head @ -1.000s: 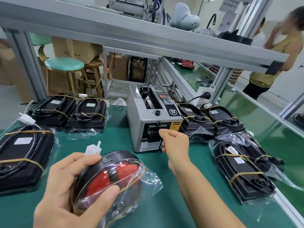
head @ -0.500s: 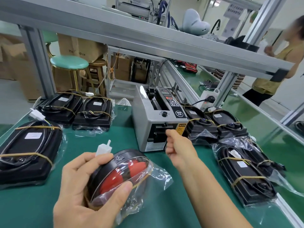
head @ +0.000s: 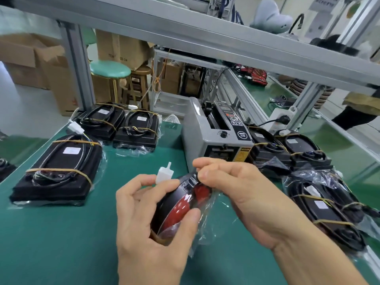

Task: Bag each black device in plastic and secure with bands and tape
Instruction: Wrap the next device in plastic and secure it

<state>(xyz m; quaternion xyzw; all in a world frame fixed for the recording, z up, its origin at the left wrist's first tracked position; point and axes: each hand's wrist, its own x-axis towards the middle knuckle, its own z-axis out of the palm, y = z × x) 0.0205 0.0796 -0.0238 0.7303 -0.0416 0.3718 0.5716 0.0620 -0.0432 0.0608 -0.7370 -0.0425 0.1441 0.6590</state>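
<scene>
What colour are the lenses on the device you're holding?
Red lenses, set in a black housing; the head view shows them.

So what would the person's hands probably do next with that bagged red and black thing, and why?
Probably press the right hand fingertips down on the top rim of the bagged device, likely to stick tape over the plastic. The left hand grips the device off the green table, and the tape dispenser stands just behind. No tape strip is clearly visible.

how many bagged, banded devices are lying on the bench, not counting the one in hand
6 clearly: one at near left, two side by side at far left, two right of the tape dispenser, one at near right. A dark thing at the left edge may be another.
</scene>
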